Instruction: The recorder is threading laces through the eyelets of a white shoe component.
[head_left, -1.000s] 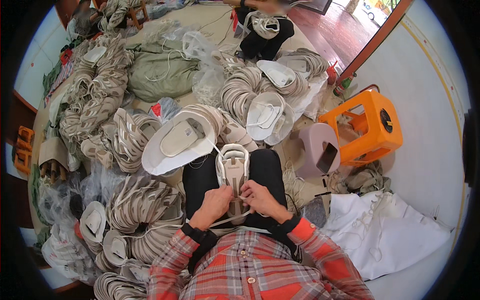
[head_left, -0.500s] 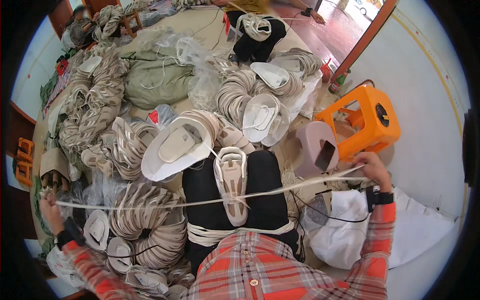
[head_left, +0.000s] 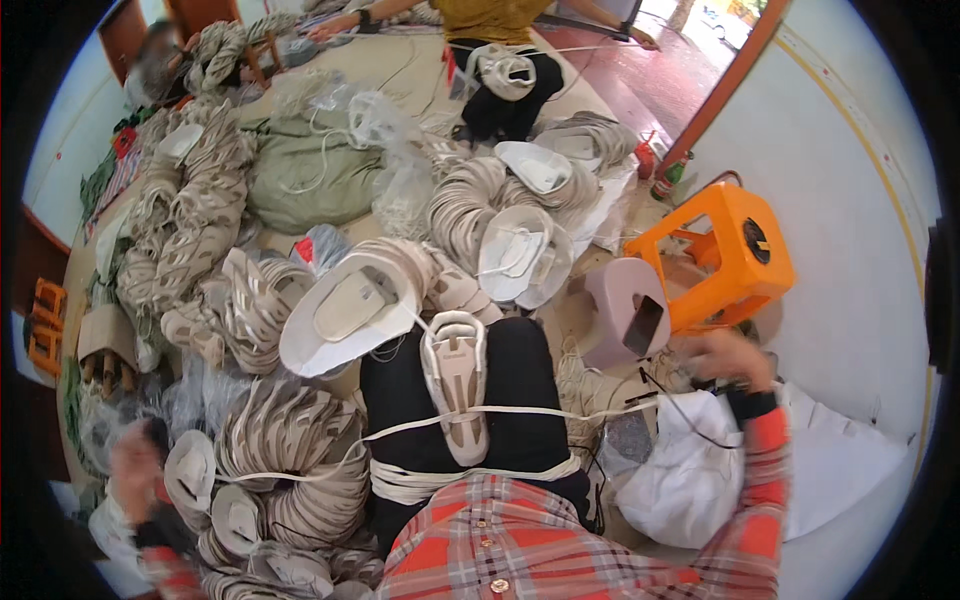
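Observation:
A beige and white shoe upper (head_left: 455, 385) lies across my black-trousered thighs, its toe toward me. A long white shoelace (head_left: 520, 409) passes over the upper at its toe part and hangs slack to both sides. My right hand (head_left: 725, 357), smeared by motion, is raised near the phone at the right, apart from the lace's right end. At the lower left, my left hand (head_left: 135, 470) is blurred too, and the lace's left end seems to fall short of it. More white laces (head_left: 420, 482) lie in a bundle across my lap.
Coiled stacks of shoe uppers (head_left: 290, 430) crowd my left, and more (head_left: 465, 205) lie ahead. An orange stool (head_left: 765, 255) and a mauve stool (head_left: 595, 315) with a phone (head_left: 643, 325) stand at right. White cloth (head_left: 680, 460) lies near my right forearm. Another person (head_left: 490, 20) sits ahead.
The lace was stretched taut between both hands; now it droops, apparently let go at the right. My left hand has moved down and inward, my right hand slightly down and inward.

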